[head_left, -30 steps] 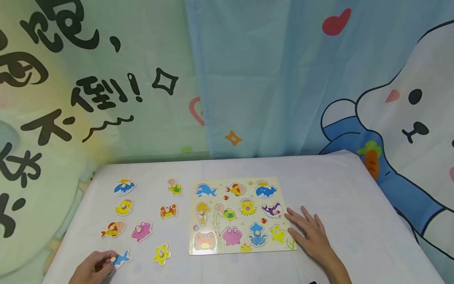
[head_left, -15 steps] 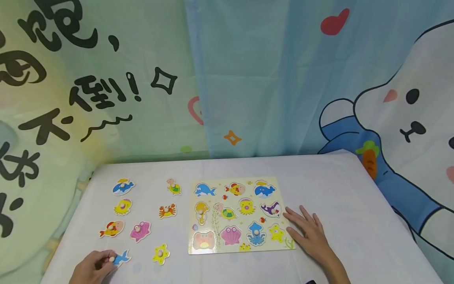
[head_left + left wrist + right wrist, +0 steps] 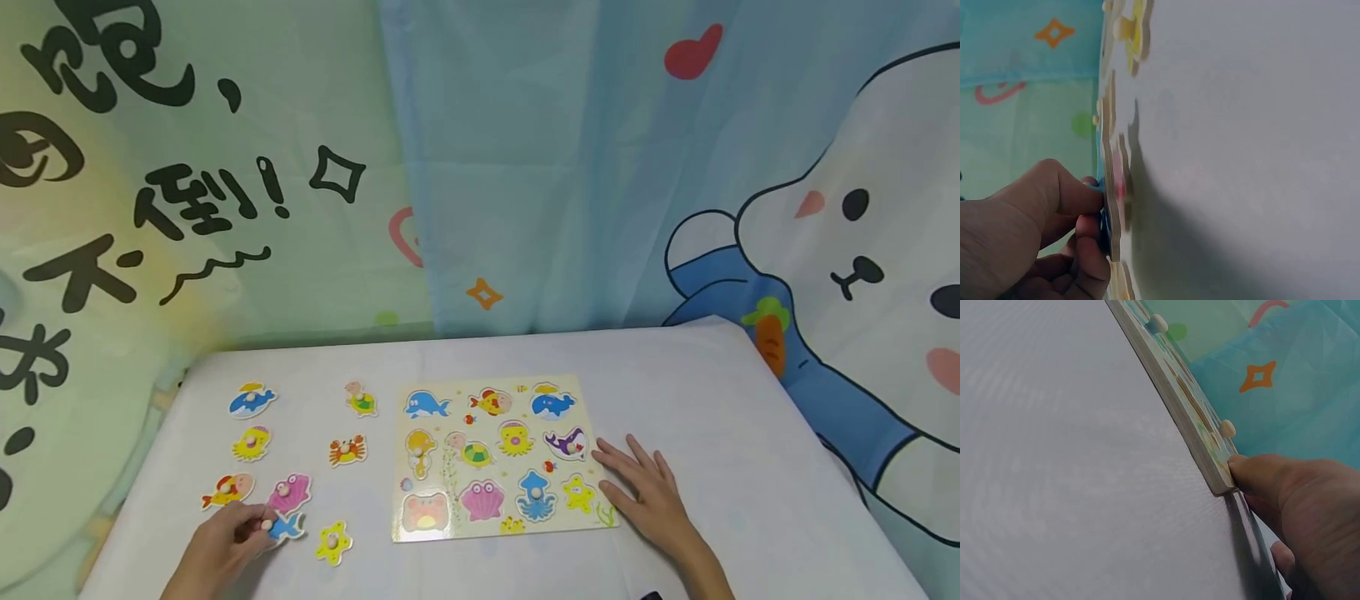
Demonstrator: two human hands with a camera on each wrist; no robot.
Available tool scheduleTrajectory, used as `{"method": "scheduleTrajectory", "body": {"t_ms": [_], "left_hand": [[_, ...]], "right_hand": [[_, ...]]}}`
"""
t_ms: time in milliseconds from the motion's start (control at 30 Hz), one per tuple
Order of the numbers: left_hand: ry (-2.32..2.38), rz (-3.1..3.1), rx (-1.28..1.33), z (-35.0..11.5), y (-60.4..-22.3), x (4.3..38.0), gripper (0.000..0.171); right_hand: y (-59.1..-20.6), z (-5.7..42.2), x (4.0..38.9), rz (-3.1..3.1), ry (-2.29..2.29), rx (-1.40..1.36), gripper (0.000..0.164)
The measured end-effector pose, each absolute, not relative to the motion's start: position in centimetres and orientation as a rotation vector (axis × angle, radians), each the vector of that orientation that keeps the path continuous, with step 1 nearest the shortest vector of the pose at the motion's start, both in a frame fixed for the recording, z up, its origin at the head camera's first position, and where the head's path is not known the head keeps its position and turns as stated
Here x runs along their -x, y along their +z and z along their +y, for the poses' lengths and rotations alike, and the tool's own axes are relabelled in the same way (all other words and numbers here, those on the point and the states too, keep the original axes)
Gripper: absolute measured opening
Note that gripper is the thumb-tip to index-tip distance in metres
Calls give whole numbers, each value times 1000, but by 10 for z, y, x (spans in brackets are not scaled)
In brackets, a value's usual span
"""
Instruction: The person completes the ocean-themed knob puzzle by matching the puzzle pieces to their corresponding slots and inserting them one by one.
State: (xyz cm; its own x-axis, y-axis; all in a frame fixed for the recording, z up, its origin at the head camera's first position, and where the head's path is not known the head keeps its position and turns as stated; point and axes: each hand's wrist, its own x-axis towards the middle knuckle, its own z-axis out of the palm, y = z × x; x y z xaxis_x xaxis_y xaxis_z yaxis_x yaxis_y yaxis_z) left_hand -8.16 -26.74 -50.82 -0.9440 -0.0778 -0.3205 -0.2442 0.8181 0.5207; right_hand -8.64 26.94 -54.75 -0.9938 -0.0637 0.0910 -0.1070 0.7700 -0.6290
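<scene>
My left hand (image 3: 225,542) pinches a blue whale puzzle piece (image 3: 287,527) by its round knob. In the left wrist view the whale piece (image 3: 1110,209) stands edge-on beside the thumb and finger, raised over the white cloth with a shadow beneath. A pink shell piece (image 3: 289,493) lies right behind it. On the right, my right hand (image 3: 652,492) has its fingers spread along the right edge of the puzzle board (image 3: 459,398). The right wrist view shows the thumb (image 3: 1260,472) on the board's corner. A seahorse, a purple whale and a squid sit in the board with knobs.
Loose knobbed pieces lie left of the board: a spouting whale (image 3: 252,401), an octopus (image 3: 252,443), a fish (image 3: 228,491), a turtle (image 3: 362,400), a crab (image 3: 348,451) and a starfish (image 3: 333,543). A printed curtain (image 3: 510,183) hangs behind the table.
My left hand has lifted the blue whale piece and carried it rightward, close to the shell piece. The right hand stays at the board's edge. The head view has shifted slightly.
</scene>
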Motion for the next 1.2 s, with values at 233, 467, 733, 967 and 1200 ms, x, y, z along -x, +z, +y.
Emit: {"method": "scheduleTrajectory", "body": {"t_ms": [233, 467, 733, 967, 1200], "left_hand": [[840, 2824, 66, -236, -502, 108, 20], [941, 2835, -22, -207, -499, 133, 19], [1028, 2822, -216, -167, -497, 175, 13], [1041, 2779, -372, -133, -496, 213, 10], [1039, 2749, -413, -107, -505, 235, 7]], "right_hand": [[-549, 270, 86, -2904, 1024, -142, 41], [-549, 270, 86, -2919, 1029, -132, 42], [-547, 270, 86, -2938, 1028, -119, 43], [-546, 270, 87, -2931, 1017, -124, 42], [-548, 269, 86, -2905, 1002, -135, 41]]}}
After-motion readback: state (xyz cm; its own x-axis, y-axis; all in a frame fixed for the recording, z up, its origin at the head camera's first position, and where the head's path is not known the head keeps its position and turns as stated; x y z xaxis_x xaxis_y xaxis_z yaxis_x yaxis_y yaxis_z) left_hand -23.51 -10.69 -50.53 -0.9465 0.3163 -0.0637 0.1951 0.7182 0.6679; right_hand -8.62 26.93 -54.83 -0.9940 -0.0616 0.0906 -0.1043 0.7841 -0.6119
